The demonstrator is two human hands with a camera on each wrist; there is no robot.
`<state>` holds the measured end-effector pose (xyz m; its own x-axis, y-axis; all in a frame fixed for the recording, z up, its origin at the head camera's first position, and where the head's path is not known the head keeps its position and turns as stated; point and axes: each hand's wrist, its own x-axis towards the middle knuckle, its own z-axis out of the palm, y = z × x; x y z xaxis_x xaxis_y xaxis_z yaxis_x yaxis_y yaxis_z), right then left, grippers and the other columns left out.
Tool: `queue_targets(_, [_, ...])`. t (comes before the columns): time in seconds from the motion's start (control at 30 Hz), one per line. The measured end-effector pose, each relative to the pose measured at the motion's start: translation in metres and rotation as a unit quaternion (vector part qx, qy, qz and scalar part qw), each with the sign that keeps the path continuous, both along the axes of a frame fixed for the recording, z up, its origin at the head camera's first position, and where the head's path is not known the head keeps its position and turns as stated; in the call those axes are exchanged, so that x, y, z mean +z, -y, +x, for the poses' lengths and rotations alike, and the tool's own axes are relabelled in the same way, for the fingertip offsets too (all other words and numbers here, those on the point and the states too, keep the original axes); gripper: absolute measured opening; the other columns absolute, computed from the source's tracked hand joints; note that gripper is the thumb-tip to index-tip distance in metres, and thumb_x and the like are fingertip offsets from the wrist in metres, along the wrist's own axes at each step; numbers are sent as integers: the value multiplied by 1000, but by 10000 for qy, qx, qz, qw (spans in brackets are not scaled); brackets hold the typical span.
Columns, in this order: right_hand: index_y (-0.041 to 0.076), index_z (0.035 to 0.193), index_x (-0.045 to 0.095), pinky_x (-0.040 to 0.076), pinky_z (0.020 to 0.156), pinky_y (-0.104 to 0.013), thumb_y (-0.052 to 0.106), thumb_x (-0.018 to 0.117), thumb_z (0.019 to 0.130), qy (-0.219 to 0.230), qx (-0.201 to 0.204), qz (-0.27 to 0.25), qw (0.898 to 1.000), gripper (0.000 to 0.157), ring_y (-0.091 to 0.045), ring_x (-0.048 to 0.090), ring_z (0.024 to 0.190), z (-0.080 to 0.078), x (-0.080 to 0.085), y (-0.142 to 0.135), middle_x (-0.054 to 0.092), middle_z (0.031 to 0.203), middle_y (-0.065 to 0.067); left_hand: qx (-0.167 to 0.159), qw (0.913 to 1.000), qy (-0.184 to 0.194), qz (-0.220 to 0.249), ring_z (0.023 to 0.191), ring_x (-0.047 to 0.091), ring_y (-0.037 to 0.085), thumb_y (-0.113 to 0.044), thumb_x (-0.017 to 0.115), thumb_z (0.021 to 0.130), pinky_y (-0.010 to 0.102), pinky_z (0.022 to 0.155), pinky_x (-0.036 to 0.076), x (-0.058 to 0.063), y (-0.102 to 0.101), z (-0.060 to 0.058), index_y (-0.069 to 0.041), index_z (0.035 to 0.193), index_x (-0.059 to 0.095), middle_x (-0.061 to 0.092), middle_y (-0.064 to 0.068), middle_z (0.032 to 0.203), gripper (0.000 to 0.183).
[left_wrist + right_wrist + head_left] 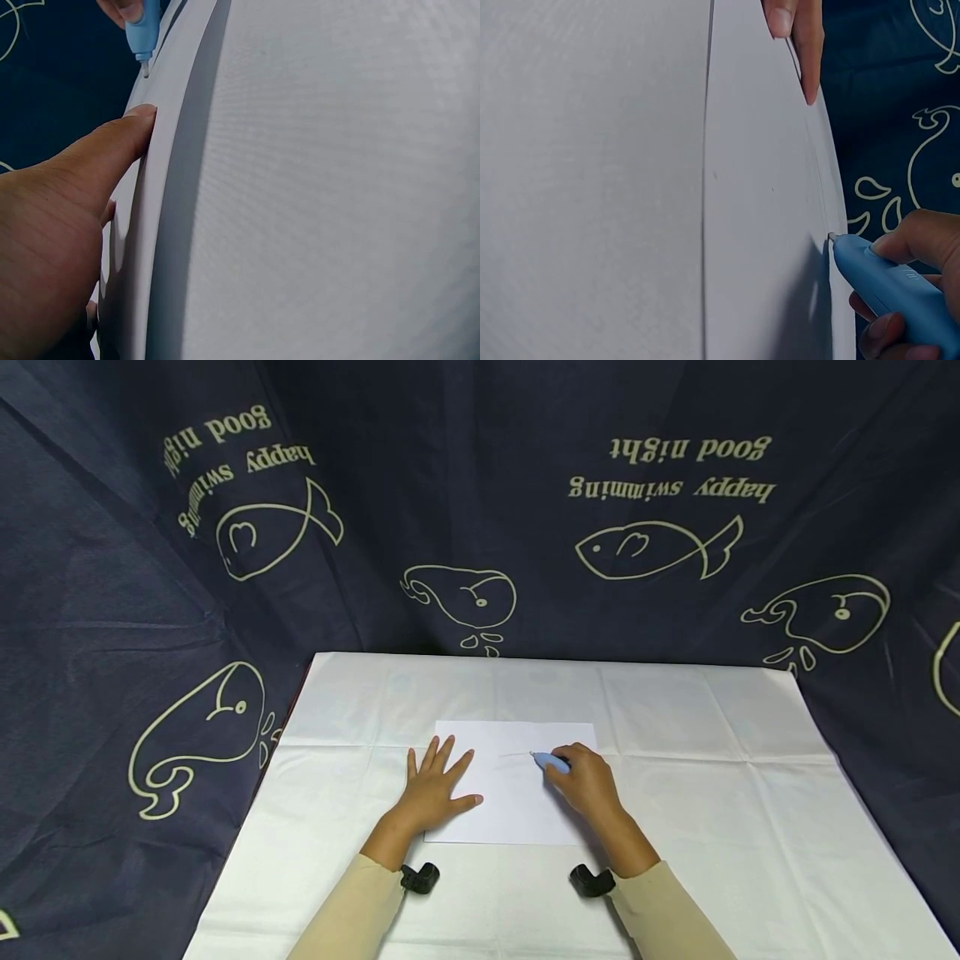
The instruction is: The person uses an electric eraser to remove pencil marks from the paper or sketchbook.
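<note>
A sheet of white paper lies flat on the cloth-covered table. My left hand rests on its left part with the fingers spread; in the left wrist view the thumb lies on the sheet. My right hand grips a light-blue pen-shaped tool over the right half. In the right wrist view, the narrow tip of the blue tool touches the paper, with the thumb on its upper side. A faint line runs leftward from the tip. The tool's exact kind cannot be told.
A creased white cloth covers the table around the sheet. Behind and to the left hangs a dark blue curtain with fish and whale drawings. Black camera mounts sit at both wrists.
</note>
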<state>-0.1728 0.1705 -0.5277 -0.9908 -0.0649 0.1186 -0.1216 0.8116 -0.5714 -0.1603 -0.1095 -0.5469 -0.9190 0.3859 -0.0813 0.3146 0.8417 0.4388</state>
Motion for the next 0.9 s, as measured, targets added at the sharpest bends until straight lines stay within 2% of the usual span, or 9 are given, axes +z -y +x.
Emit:
queue_targets(0.43, [3, 108, 76, 56, 77, -47, 21, 74, 88, 62, -12, 9, 10000, 28, -30, 69, 86, 0, 0, 0, 73, 101, -14, 6, 10000, 20, 32, 158, 0, 43, -59, 61, 94, 75, 118, -5, 3, 0, 1, -23, 159, 35, 10, 16, 171, 78])
queue_targets(0.9, [3, 107, 76, 56, 76, -48, 21, 74, 87, 6, -29, -58, 10000, 27, -31, 70, 86, 2, -1, 0, 73, 100, -15, -1, 10000, 17, -31, 158, -1, 42, -61, 59, 95, 75, 118, -4, -1, 0, 0, -24, 160, 33, 10, 15, 171, 80])
